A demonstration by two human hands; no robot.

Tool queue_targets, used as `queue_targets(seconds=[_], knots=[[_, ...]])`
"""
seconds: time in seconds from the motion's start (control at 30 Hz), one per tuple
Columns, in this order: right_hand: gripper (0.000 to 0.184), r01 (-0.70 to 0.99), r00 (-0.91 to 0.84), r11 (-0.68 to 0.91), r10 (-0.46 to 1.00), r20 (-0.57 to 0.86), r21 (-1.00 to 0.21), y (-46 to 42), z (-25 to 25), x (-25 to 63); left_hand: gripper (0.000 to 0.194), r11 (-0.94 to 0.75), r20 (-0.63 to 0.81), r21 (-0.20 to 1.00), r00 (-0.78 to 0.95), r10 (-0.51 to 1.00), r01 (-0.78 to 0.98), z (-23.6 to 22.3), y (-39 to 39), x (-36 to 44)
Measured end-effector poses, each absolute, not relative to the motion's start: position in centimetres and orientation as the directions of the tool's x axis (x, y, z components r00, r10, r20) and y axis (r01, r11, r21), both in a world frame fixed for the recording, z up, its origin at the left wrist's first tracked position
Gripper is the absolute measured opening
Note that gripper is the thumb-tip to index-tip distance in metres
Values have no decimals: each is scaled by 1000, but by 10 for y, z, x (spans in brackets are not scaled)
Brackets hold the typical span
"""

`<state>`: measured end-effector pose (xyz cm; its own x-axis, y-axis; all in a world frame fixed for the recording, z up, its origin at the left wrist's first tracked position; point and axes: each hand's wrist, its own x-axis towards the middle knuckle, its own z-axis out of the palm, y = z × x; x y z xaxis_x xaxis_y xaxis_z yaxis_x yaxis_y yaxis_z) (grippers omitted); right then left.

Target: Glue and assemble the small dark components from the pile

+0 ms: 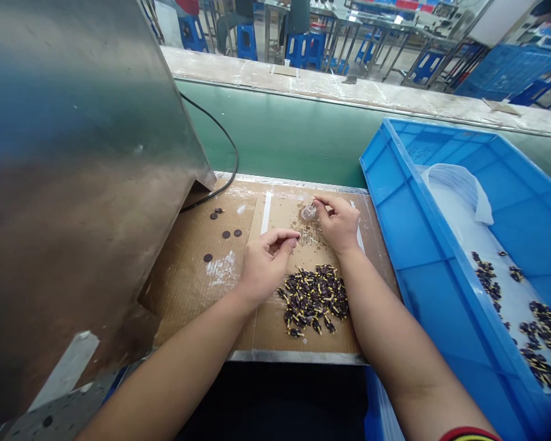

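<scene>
My left hand [267,262] is closed in a pinch above the cardboard, with thumb and forefinger together; what sits at its fingertips is too small to make out. My right hand [339,224] also pinches, its fingertips at the edge of a small clear round dish [309,212]; whether they grip the rim or a tiny part is unclear. Between the hands lie small clear strips [309,237] on a stained patch. Nearer to me is a pile of small dark brown pieces with yellow ends [314,297], beside my right forearm.
Several dark round discs [208,258] lie on the cardboard-covered bench [179,306] at left. A large metal housing [82,184] with a black cable [227,138] stands left. At right, a blue crate [422,245] holds white sheeting and more dark pieces. A green partition [280,128] runs behind.
</scene>
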<state>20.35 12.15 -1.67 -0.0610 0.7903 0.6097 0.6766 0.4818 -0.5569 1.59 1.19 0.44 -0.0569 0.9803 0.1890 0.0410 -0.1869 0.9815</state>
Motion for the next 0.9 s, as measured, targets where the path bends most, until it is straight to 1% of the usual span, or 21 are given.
queue_targets(seconds=[0.1, 0.2, 0.3, 0.37, 0.47, 0.53, 0.6, 0.67, 0.73, 0.8, 0.83, 0.9], knots=[[23, 673, -52, 482, 788, 614, -561, 120, -15, 203, 13, -192, 194, 980, -59, 979, 45, 4, 12, 16], [25, 659, -7, 474, 780, 626, -584, 114, -5, 200, 14, -179, 180, 983, -60, 982, 31, 4, 13, 16], [25, 654, 78, 476, 731, 678, -589, 105, 6, 197, 15, -140, 137, 989, -66, 988, -53, 3, 16, 16], [23, 669, 91, 466, 721, 687, -579, 101, 12, 195, 22, -106, 97, 986, -79, 992, -126, 3, 18, 15], [20, 701, 44, 445, 753, 657, -558, 99, 19, 194, 37, -47, 29, 979, -93, 995, -197, 1, 22, 15], [20, 707, 70, 435, 742, 667, -557, 95, 25, 194, 39, -21, 1, 976, -94, 996, -218, 0, 24, 14], [19, 668, 139, 432, 727, 673, -605, 87, 33, 193, 37, -19, -4, 972, -98, 995, -232, -1, 25, 13], [17, 543, 211, 432, 760, 615, -720, 74, 38, 190, 37, -28, 3, 969, -101, 995, -247, -2, 25, 13], [17, 318, 220, 394, 854, 472, -862, 59, 39, 186, 37, -31, 5, 966, -104, 995, -258, -2, 25, 12], [19, 76, 122, 283, 949, 290, -956, 46, 36, 181, 37, -31, 2, 966, -111, 994, -255, -1, 25, 12], [20, -18, 50, 211, 976, 210, -977, 41, 34, 179, 37, -30, 2, 968, -116, 993, -247, -1, 25, 12], [22, -139, -74, 91, 992, 102, -986, 35, 29, 174, 35, -48, 18, 973, -131, 991, -225, 0, 24, 12]])
